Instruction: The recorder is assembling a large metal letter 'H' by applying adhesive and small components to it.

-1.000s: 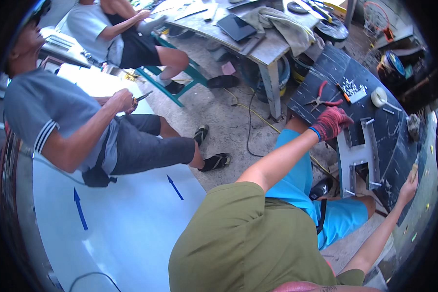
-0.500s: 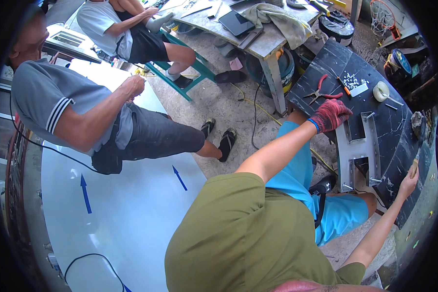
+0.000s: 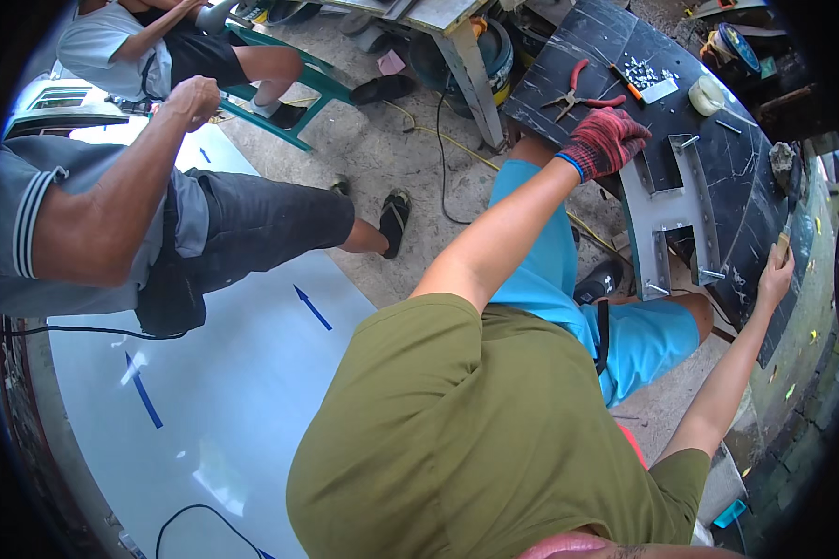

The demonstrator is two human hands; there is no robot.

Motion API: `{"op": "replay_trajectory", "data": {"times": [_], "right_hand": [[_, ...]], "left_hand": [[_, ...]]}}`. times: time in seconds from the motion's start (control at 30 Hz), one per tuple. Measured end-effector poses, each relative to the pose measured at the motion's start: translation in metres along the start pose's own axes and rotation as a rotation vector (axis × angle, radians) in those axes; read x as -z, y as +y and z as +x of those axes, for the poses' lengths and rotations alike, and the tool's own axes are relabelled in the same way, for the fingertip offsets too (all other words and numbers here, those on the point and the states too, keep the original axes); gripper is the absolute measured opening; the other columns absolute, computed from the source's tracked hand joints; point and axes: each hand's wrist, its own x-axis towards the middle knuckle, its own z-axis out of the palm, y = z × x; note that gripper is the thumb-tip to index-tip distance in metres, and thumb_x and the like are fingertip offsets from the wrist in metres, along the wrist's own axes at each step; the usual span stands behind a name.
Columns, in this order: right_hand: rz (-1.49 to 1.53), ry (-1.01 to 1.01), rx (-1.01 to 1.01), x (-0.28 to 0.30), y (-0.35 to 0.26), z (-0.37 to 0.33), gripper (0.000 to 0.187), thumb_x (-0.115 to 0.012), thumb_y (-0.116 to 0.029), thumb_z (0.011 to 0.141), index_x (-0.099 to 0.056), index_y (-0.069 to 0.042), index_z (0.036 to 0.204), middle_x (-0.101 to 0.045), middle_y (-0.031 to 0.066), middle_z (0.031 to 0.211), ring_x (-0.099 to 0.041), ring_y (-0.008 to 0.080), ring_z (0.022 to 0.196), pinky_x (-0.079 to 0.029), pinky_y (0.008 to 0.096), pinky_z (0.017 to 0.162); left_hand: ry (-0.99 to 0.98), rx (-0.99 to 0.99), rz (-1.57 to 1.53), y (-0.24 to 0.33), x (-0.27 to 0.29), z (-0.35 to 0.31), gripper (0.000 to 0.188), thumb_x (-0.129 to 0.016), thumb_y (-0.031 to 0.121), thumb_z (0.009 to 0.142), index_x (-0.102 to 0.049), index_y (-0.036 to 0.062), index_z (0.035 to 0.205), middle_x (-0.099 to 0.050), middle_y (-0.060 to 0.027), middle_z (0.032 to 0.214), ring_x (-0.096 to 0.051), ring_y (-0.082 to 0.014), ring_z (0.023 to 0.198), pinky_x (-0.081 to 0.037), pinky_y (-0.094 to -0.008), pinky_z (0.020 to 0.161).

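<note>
My left hand (image 3: 609,142), in a red and dark knit glove, is closed with curled fingers at the far end of a silvery metal bracket (image 3: 645,226). What its fingers hold, if anything, is hidden. The bracket has cut-outs and bolts sticking out, and lies on a black marble-patterned tabletop (image 3: 569,47). My bare right hand (image 3: 776,277) grips the wooden handle of a putty-knife-like tool (image 3: 782,244) at the table's right side. Its dark end reaches toward a grey lump (image 3: 781,158). Red-handled pliers (image 3: 578,96) lie open beyond my gloved hand.
Small white pieces (image 3: 648,72), an orange-handled tool (image 3: 626,82) and a round pale tub (image 3: 707,95) sit on the black table. A co-worker (image 3: 93,214) stands at left beside a large white sheet (image 3: 224,373) with blue arrows. Another person (image 3: 196,56) sits on a green stool (image 3: 317,84).
The whole view has shifted, so the table and bracket appear further up and left. The standing co-worker's forearm is raised higher. Both my hands keep about the same places at the table.
</note>
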Motion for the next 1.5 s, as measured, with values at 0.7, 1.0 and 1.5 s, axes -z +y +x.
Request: {"op": "replay_trajectory", "data": {"times": [0.7,1.0,1.5], "right_hand": [[0.183,0.366,-0.036,0.114,-0.165,-0.206,0.028,-0.066,-0.005,0.096,-0.066,-0.004,0.123,-0.064,0.0071,0.101,-0.056,0.0192,0.083,-0.049,0.0329,0.073],[0.408,0.147,-0.186,0.083,-0.154,-0.279,0.019,-0.063,-0.002,0.097,-0.066,-0.003,0.115,-0.062,0.0088,0.098,-0.057,0.0174,0.077,-0.049,0.0298,0.067],[0.477,0.176,-0.179,0.056,-0.155,-0.283,0.015,-0.069,-0.002,0.085,-0.066,-0.005,0.1,-0.062,0.0126,0.095,-0.066,0.0343,0.087,-0.054,0.044,0.076]], "left_hand": [[-0.117,0.996,-0.73,0.113,-0.025,-0.135,0.049,-0.061,0.034,0.105,-0.048,0.0014,0.139,-0.065,-0.0115,0.116,-0.069,-0.0181,0.085,-0.058,-0.0311,0.077],[-0.193,1.151,-0.88,0.116,-0.04,-0.122,0.05,-0.066,0.038,0.101,-0.048,0.0057,0.135,-0.066,-0.0138,0.115,-0.072,-0.0254,0.09,-0.063,-0.0404,0.074],[-0.143,1.076,-0.72,0.075,0.009,-0.093,0.04,-0.062,0.038,0.101,-0.065,0.0018,0.119,-0.069,-0.0123,0.112,-0.066,-0.0255,0.102,-0.052,-0.0418,0.096]]}}
